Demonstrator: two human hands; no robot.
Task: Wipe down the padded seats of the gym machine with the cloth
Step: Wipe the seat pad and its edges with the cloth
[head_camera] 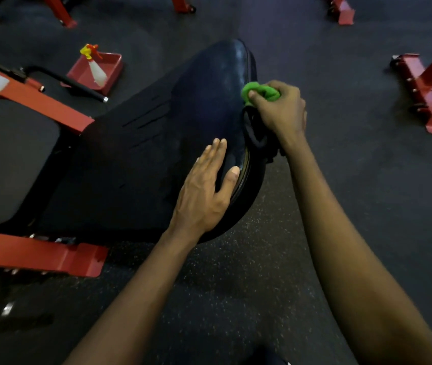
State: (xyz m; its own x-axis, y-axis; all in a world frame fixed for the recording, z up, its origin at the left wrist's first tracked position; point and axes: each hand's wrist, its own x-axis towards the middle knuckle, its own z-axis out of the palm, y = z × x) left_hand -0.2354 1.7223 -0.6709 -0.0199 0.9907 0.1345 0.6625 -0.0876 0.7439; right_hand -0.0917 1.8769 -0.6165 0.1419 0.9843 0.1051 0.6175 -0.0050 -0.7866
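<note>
The speckled rubber floor (341,206) fills most of the frame. The red machine frame (38,98) runs along the left side. It carries a long black pad (156,143) across the centre and a square seat pad (12,159) at the left edge.

The left hand (204,191) lies flat on the lower right part of the long pad. Its fingers are straight, its thumb rests at the pad's rim, and it holds nothing. The right hand (280,109) is curled tightly round a bunched green cloth (261,92), which it presses against the pad's right edge, right of centre. A red tray (109,67) in the upper left holds a spray bottle (96,69), well apart from both hands.

The step in hand appears to be wiping the rim and seam of the long pad. For good results:
- Brace the pad with the flat hand so it does not rock.
- Spread the cloth wider to cover more surface.
- Work along the seam in overlapping strokes, then across the top face.
- The square seat pad probably remains to be wiped.
</note>
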